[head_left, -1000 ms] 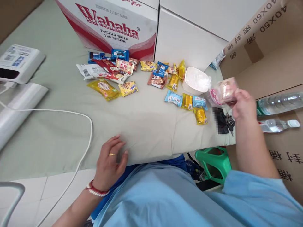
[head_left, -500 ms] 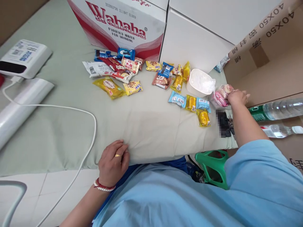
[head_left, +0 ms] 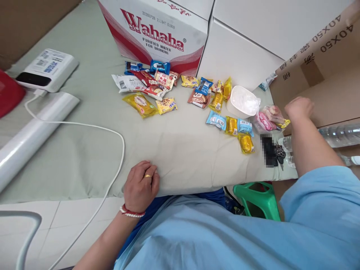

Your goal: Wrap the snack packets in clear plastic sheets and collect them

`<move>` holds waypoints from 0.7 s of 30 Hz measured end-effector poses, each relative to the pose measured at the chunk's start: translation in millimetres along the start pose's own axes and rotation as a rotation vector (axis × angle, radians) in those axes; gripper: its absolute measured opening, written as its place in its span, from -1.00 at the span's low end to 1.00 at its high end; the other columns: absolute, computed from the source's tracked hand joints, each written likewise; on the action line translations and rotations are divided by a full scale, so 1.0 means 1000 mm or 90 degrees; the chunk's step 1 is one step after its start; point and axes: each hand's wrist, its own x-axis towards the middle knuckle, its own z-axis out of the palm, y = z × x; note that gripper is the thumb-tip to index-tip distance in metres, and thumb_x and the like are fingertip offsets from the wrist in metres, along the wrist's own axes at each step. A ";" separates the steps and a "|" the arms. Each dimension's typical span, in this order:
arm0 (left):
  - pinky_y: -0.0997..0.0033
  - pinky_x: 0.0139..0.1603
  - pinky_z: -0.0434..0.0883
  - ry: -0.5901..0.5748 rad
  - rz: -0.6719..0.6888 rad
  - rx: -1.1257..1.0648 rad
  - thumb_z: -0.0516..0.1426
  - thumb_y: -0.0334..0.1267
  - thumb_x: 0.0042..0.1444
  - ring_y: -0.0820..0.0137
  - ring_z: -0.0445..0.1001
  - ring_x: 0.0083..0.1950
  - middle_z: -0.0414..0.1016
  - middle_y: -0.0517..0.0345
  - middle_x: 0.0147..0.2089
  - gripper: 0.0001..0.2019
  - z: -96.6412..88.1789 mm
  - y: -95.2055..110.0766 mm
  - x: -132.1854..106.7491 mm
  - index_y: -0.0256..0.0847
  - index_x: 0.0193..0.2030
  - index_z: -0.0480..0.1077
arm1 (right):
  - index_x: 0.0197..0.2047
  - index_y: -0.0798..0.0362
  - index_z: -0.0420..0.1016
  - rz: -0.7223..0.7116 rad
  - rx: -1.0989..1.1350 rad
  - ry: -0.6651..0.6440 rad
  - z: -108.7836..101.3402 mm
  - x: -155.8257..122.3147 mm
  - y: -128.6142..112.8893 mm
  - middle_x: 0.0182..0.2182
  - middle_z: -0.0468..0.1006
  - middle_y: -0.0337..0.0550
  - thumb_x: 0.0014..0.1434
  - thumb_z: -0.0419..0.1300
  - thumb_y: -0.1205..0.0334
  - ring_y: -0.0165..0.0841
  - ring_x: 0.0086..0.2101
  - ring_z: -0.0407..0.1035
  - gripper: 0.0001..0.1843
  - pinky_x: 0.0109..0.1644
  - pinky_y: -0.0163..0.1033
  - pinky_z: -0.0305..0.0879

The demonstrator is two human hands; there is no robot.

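My right hand (head_left: 299, 108) hovers by the cardboard box wall, its fingers curled in and their tips hidden; what they hold, if anything, I cannot make out. Just left of it lies a clear plastic bag (head_left: 264, 122) with pink packets, and a yellow wrapper (head_left: 283, 124) at its right end. A white plastic tub (head_left: 235, 103) with crumpled clear film stands beside the bag. My left hand (head_left: 142, 183) rests palm down on the green sheet at the near edge, fingers loosely bent, holding nothing. Wrapped snacks lie between, among them yellow packets (head_left: 246, 144) and a light-blue packet (head_left: 216, 119).
A Wahaba-type water carton (head_left: 157, 37) and white boxes (head_left: 239, 48) back the sheet. More snacks (head_left: 140, 105) lie before the carton. A white device (head_left: 50, 69) with a cable (head_left: 122, 146) is left, keys (head_left: 279, 153) and bottles (head_left: 340, 135) right, a green stool (head_left: 257, 198) below.
My right hand has moved off the plastic bag, rightward and a little up, and its fingers are now curled. The yellow wrapper by the bag has come into view. My left hand stays on the sheet.
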 end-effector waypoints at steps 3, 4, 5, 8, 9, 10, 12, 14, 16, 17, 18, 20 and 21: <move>0.12 0.05 0.57 0.016 0.017 0.018 0.23 -0.49 0.16 0.08 0.59 0.03 0.56 -0.07 -0.13 -0.79 0.002 0.002 -0.001 -0.23 -0.08 0.44 | 0.14 0.45 0.60 -0.056 0.091 0.022 -0.012 -0.005 -0.022 0.02 0.55 0.48 0.46 0.05 0.39 -0.22 0.00 0.36 -0.60 -0.05 -0.07 0.12; 0.11 0.05 0.57 0.018 0.019 0.022 0.24 -0.49 0.15 0.07 0.59 0.03 0.56 -0.08 -0.14 -0.79 0.002 0.002 -0.001 -0.23 -0.09 0.44 | 0.14 0.46 0.60 -0.139 0.115 -0.005 -0.013 -0.007 -0.033 0.04 0.55 0.44 0.47 0.05 0.38 -0.24 0.03 0.32 -0.60 -0.01 -0.07 0.10; 0.11 0.04 0.57 0.020 0.019 0.025 0.24 -0.49 0.14 0.07 0.59 0.02 0.56 -0.08 -0.14 -0.79 0.002 0.002 0.000 -0.23 -0.09 0.44 | 0.15 0.46 0.60 -0.210 0.127 -0.038 -0.012 -0.009 -0.046 0.07 0.54 0.42 0.46 0.08 0.35 -0.24 0.07 0.27 -0.61 0.03 -0.07 0.07; 0.12 0.04 0.57 0.022 0.016 0.027 0.23 -0.50 0.14 0.08 0.59 0.02 0.56 -0.07 -0.15 -0.79 0.002 0.003 0.000 -0.22 -0.10 0.44 | 0.17 0.36 0.61 -0.285 0.122 -0.104 -0.002 -0.015 -0.081 0.19 0.47 0.34 0.33 0.31 0.31 -0.19 0.19 0.12 -0.60 0.12 -0.04 0.01; 0.13 0.04 0.57 0.022 0.012 0.028 0.23 -0.50 0.14 0.08 0.59 0.02 0.56 -0.06 -0.15 -0.79 0.002 0.004 0.000 -0.22 -0.11 0.44 | 0.13 0.33 0.63 -0.285 0.117 -0.116 0.002 -0.017 -0.090 0.21 0.46 0.33 0.28 0.35 0.32 -0.17 0.21 0.10 -0.61 0.14 -0.01 0.00; 0.14 0.04 0.57 0.021 0.008 0.028 0.23 -0.50 0.14 0.09 0.59 0.03 0.56 -0.06 -0.15 -0.79 0.001 0.004 0.000 -0.22 -0.11 0.44 | 0.07 0.33 0.66 -0.280 0.114 -0.120 0.005 -0.018 -0.096 0.20 0.47 0.33 0.27 0.36 0.35 -0.16 0.21 0.10 -0.67 0.14 0.01 -0.01; 0.14 0.05 0.57 0.020 0.003 0.028 0.23 -0.50 0.13 0.09 0.59 0.03 0.56 -0.07 -0.14 -0.79 0.001 0.005 0.000 -0.22 -0.11 0.44 | -0.08 0.35 0.70 -0.266 0.128 -0.100 0.008 -0.019 -0.102 0.15 0.51 0.33 0.29 0.31 0.39 -0.16 0.20 0.11 -0.80 0.12 0.04 -0.01; 0.15 0.05 0.57 0.023 0.004 0.026 0.23 -0.51 0.12 0.09 0.59 0.03 0.57 -0.09 -0.15 -0.79 0.002 0.006 0.000 -0.24 -0.11 0.45 | -0.18 0.36 0.69 -0.242 0.163 -0.057 0.007 -0.017 -0.100 0.08 0.56 0.31 0.31 0.28 0.42 -0.19 0.18 0.13 -0.83 0.09 0.05 -0.01; 0.14 0.05 0.57 0.029 0.005 0.023 0.23 -0.52 0.12 0.09 0.59 0.03 0.56 -0.09 -0.15 -0.79 0.003 0.007 0.000 -0.24 -0.11 0.45 | -0.27 0.37 0.66 -0.223 0.206 -0.026 0.002 -0.015 -0.095 0.02 0.58 0.29 0.28 0.29 0.44 -0.25 0.15 0.17 -0.86 0.06 0.02 0.00; 0.14 0.04 0.57 0.033 0.004 0.023 0.23 -0.52 0.12 0.08 0.59 0.02 0.56 -0.09 -0.15 -0.79 0.004 0.006 -0.001 -0.24 -0.11 0.45 | -0.33 0.36 0.62 -0.215 0.224 -0.021 -0.001 -0.014 -0.092 0.01 0.59 0.28 0.27 0.29 0.44 -0.27 0.13 0.19 -0.84 0.04 0.00 0.00; 0.13 0.04 0.57 0.036 0.004 0.020 0.23 -0.52 0.12 0.08 0.59 0.02 0.56 -0.09 -0.16 -0.79 0.005 0.006 -0.001 -0.23 -0.11 0.45 | -0.38 0.35 0.58 -0.207 0.242 -0.018 -0.006 -0.013 -0.089 0.00 0.59 0.28 0.27 0.29 0.43 -0.30 0.11 0.21 -0.82 0.02 -0.01 0.01; 0.13 0.03 0.57 0.042 0.001 0.002 0.22 -0.52 0.13 0.09 0.59 0.02 0.56 -0.07 -0.15 -0.78 0.005 0.004 -0.002 -0.22 -0.10 0.46 | -0.40 0.32 0.52 -0.190 0.292 -0.001 -0.017 -0.015 -0.086 -0.04 0.60 0.24 0.26 0.28 0.42 -0.37 0.02 0.27 -0.81 0.00 -0.05 0.04; 0.13 0.03 0.57 0.044 -0.001 -0.020 0.21 -0.52 0.14 0.10 0.58 0.03 0.56 -0.06 -0.15 -0.78 0.004 0.003 -0.002 -0.21 -0.10 0.46 | -0.37 0.30 0.52 -0.178 0.334 0.014 -0.023 -0.019 -0.086 -0.09 0.61 0.19 0.25 0.28 0.41 -0.42 -0.06 0.30 -0.84 -0.02 -0.07 0.06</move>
